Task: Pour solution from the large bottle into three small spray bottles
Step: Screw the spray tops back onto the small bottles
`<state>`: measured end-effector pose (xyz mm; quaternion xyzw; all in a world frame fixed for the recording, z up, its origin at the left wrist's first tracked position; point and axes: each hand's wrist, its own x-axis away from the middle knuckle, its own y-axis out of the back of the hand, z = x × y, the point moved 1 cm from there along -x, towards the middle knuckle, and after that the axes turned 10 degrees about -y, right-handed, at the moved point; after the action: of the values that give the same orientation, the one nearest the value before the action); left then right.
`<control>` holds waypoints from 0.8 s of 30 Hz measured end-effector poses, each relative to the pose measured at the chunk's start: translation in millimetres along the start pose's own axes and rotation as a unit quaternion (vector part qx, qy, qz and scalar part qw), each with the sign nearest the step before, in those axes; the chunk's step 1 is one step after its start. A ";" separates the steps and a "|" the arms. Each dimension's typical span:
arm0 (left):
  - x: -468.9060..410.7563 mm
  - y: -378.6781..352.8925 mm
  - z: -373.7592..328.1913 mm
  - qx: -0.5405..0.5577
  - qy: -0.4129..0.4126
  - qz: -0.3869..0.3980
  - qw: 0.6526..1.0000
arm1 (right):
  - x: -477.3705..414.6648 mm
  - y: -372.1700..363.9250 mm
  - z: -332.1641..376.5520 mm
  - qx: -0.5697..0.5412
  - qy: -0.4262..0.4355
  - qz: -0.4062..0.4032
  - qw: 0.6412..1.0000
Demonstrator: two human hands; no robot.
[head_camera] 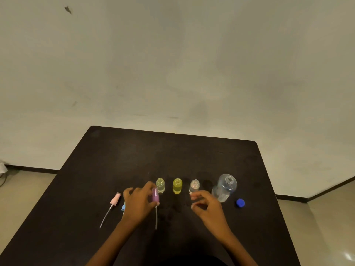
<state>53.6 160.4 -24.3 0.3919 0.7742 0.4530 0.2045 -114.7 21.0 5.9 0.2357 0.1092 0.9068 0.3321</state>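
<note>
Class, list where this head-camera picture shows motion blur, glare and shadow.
Head view: fingertips of the right hand smear with motion blur; the purple spray head in the left hand is soft; a glare patch marks the floor, bottom right; shadows on the dark table are faint.

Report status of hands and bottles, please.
Left hand pinches purple spray cap; right hand empty. Three small bottles and large bottle stand uncapped. Nothing blocking.
</note>
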 end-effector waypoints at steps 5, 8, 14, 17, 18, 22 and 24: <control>4.5 8.3 -39.4 0.087 -0.058 -0.035 0.994 | -3.4 -1.5 12.3 -0.035 0.010 0.044 0.998; 5.1 5.3 -51.8 0.104 -0.082 -0.032 0.991 | -4.9 -0.2 16.4 -0.042 0.013 0.052 0.998; 4.2 -8.0 -71.0 0.125 -0.148 0.005 0.981 | -4.0 -1.4 7.8 -0.027 0.005 0.049 0.998; -1.9 -15.6 -79.8 0.125 -0.173 0.001 0.977 | -4.2 2.7 0.8 -0.022 0.002 0.012 1.000; -5.1 -17.9 -83.3 0.125 -0.179 0.001 0.976 | -4.4 4.4 -0.5 -0.019 0.003 0.003 1.000; -18.0 -26.5 -96.6 0.129 -0.172 0.021 0.976 | -6.8 12.2 -4.2 -0.015 0.007 -0.038 0.999; -22.7 -30.1 -100.0 0.138 -0.158 0.023 0.978 | -7.9 14.9 -6.3 -0.025 0.002 -0.052 0.998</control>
<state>-12.5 79.8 -0.5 0.5009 0.7779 0.2789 0.2573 -120.8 4.3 2.9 0.2195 0.0991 0.8914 0.3839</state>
